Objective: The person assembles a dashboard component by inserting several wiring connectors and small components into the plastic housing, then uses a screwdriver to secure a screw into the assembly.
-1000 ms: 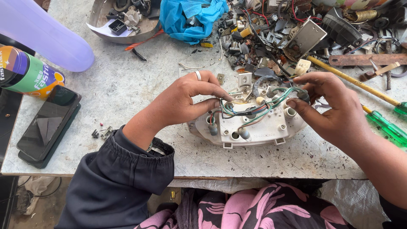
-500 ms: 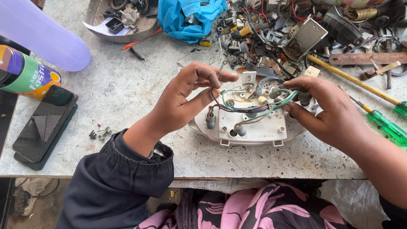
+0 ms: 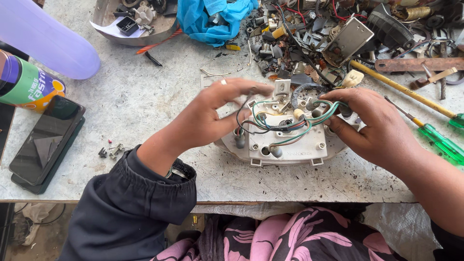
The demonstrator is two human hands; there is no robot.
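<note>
Two hands, the left hand (image 3: 212, 116) and the right hand (image 3: 372, 128), are working over one white instrument housing (image 3: 285, 145) on the bench; two phones (image 3: 43, 142) are lying stacked at the left, one spray can (image 3: 26, 87) is resting beside them, two green-handled screwdrivers (image 3: 437, 142) are lying at the right, and one blue cloth (image 3: 212, 17) is sitting at the top

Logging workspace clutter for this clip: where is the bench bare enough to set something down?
Barest patch: between the phone, the blue cloth and the left hand, with only small screws at its lower edge. A narrow strip runs along the front edge below the white housing. The upper right is crowded with scrap parts and screwdrivers.
</note>
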